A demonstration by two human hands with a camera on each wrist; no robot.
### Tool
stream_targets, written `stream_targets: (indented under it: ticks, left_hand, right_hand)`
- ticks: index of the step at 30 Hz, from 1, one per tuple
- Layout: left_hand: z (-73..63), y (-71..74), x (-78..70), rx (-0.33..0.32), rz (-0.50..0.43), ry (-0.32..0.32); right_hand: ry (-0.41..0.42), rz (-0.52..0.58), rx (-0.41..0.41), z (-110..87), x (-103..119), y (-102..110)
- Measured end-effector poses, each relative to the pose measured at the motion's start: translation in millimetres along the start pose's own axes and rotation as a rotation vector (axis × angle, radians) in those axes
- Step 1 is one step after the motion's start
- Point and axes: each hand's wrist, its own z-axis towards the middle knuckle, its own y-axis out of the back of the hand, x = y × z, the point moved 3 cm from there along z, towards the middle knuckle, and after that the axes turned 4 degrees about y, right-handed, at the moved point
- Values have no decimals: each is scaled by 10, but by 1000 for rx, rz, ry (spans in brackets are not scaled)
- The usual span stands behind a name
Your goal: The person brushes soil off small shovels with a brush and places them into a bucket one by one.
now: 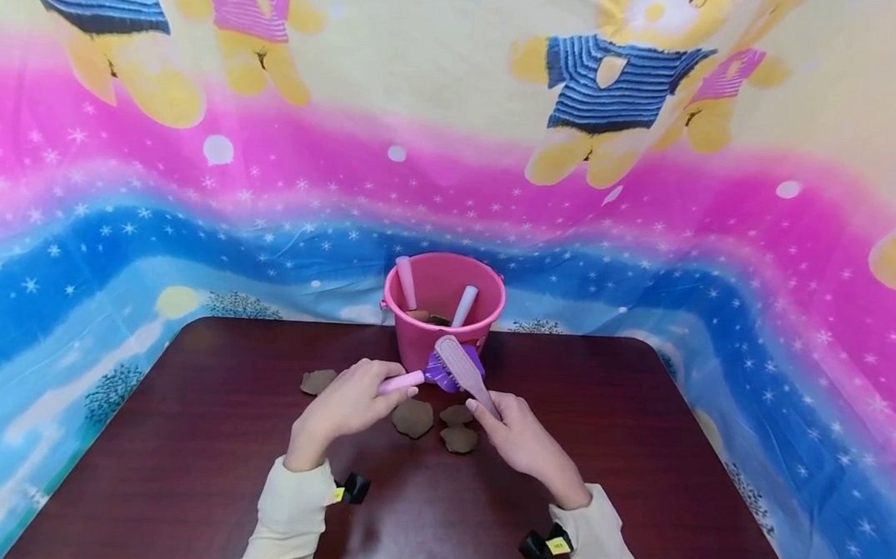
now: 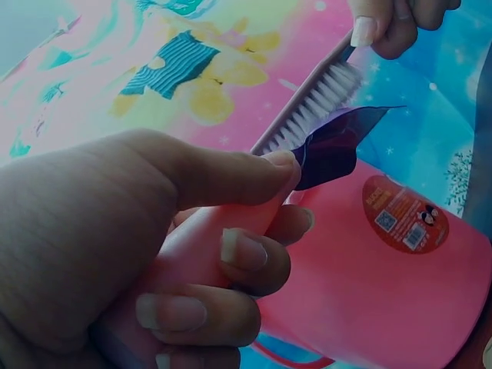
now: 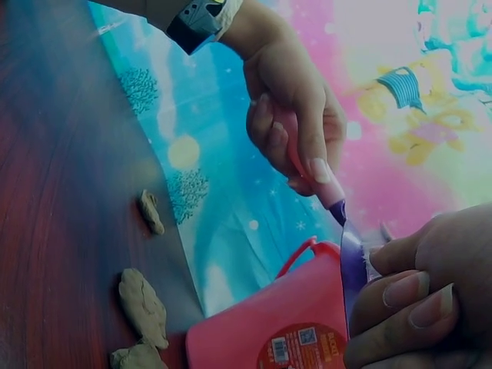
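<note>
My left hand (image 1: 354,399) grips the pink handle of a toy shovel (image 2: 330,150) with a purple blade, its thumb laid along the handle. A mauve brush (image 1: 461,365) with white bristles is held by its handle in my right hand (image 1: 522,439). In the left wrist view the bristles touch or lie very close against the purple blade. Both tools are in front of a pink bucket (image 1: 408,344). Below them, flat brown clay-like pieces (image 1: 413,419) lie on the table.
The bucket stands at the back of the dark wooden table (image 1: 185,451). Two light handles (image 1: 465,305) stick out of it. Another brown piece (image 1: 318,381) lies to the left of the bucket. A printed cloth (image 1: 307,248) hangs behind and beside the table.
</note>
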Motion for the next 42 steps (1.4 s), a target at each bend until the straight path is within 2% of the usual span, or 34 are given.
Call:
stream_targets:
  ticks: [7, 11, 19, 26, 33, 42]
  left_hand:
    - [-11, 48, 55, 2, -24, -11]
    - [-39, 100, 78, -9, -49, -13]
    - [-81, 172, 103, -24, -85, 24]
    - [-97, 213, 111, -38, -100, 19]
    - [-94, 230, 136, -32, -131, -8]
    - [-76, 191, 138, -18, -127, 29]
  right_hand:
    - [-54, 40, -11, 6, -70, 58]
    - [-53, 54, -16, 22, -113, 90]
    - [-67, 55, -29, 34, -178, 178]
    - [-86, 53, -54, 34, -203, 244]
    - [-111, 14, -91, 28, -226, 288]
    - [-105, -9, -122, 36, -172, 268]
